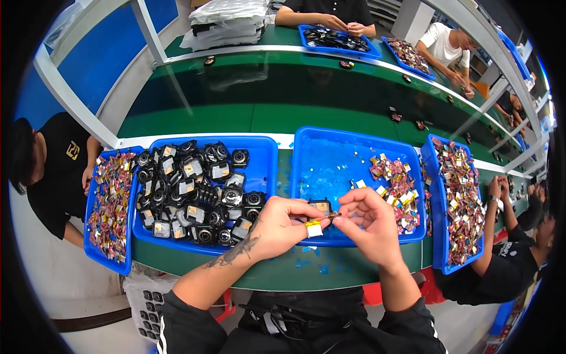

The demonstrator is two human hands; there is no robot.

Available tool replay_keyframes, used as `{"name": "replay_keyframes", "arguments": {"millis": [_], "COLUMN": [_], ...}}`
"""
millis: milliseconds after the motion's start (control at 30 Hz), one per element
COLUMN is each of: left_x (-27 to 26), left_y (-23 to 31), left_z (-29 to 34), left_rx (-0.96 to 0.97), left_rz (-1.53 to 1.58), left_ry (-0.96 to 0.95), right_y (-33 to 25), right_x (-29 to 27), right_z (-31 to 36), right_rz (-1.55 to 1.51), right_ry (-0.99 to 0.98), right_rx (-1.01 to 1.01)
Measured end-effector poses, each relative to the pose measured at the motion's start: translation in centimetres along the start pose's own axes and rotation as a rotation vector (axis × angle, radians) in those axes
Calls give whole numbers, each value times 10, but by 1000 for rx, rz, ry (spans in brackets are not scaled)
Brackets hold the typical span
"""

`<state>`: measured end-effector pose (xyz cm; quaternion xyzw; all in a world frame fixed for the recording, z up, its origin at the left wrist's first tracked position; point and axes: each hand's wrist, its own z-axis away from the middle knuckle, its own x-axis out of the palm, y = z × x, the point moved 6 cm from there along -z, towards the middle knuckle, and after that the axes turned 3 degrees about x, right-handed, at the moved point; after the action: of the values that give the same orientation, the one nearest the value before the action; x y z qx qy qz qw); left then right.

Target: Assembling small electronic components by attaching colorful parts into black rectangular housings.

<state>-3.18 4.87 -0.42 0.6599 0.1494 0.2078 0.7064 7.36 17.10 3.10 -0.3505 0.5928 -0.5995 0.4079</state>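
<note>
Over the near edge of a blue tray, my two hands meet at a small assembly. My left hand, closed, grips a black square watch case. A small white battery with yellow tape hangs just below my left fingertips. My right hand is closed in a pinch beside the case, at a small dark part whose kind I cannot make out. Red circuit boards with white batteries lie heaped in the tray's right side, and blue film scraps are scattered at its left.
On the left, a blue tray holds many black watch cases. Trays of red boards flank it and stand at the right. Beyond runs a green conveyor belt under a white metal frame. Other people work around.
</note>
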Motion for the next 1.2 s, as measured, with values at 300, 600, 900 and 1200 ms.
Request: {"name": "replay_keyframes", "arguments": {"millis": [300,600,900,1200], "left_x": [2,1,7,-112], "left_y": [5,5,3,47], "left_z": [3,3,6,19], "left_rx": [179,210,223,106], "left_rz": [284,212,239,-1520], "left_ry": [-40,5,122,604], "right_y": [2,9,6,8], "right_x": [7,13,23,-83], "right_z": [3,9,-6,-185], "right_rz": [141,191,337,638], "right_ry": [237,370,257,299], "right_rx": [-244,-405,-321,-56]}}
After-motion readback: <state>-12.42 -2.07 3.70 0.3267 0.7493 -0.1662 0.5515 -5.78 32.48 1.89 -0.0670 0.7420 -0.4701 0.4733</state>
